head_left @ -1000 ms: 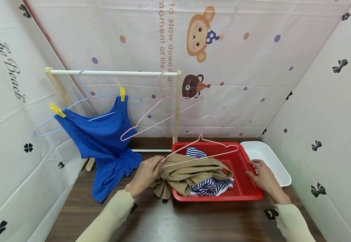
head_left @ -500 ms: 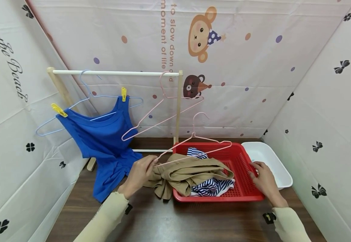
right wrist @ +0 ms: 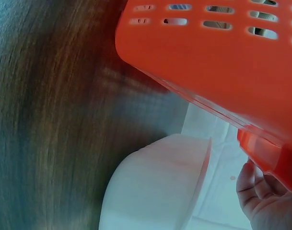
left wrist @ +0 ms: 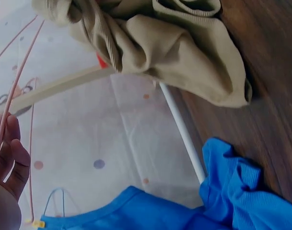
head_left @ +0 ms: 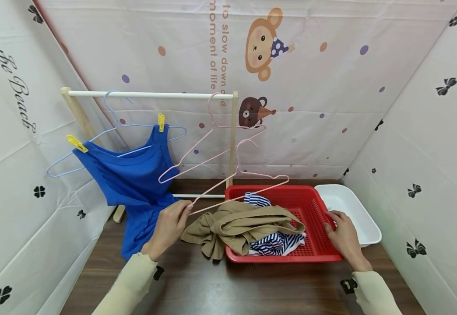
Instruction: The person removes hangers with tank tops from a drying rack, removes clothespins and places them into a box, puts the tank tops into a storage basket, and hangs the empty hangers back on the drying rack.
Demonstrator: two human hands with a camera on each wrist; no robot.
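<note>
My left hand [head_left: 170, 225] pinches one end of a pink clothes hanger [head_left: 261, 174], whose hook points up in front of the rack's right post. Below that hanger a khaki garment [head_left: 238, 225] spills over the left rim of a red plastic basket [head_left: 279, 259]. Blue-and-white striped cloth [head_left: 277, 243] lies in the basket beside it. My right hand [head_left: 344, 236] grips the basket's right rim; in the right wrist view its fingers [right wrist: 249, 184] reach under the red edge. The left wrist view shows the left fingers [left wrist: 21, 160] around the pink wire.
A rack with a white rail [head_left: 145, 94] stands at the back left. From it hang a blue tank top [head_left: 134, 175], clipped with yellow clothespins [head_left: 161, 122] to a blue hanger, and another pink hanger [head_left: 191, 151]. A white tub [head_left: 364, 218] sits right of the basket.
My left hand has moved left and slightly down, carrying the pink hanger away from over the basket. The khaki garment's left end has spread further left. The right hand stays on the basket rim.
</note>
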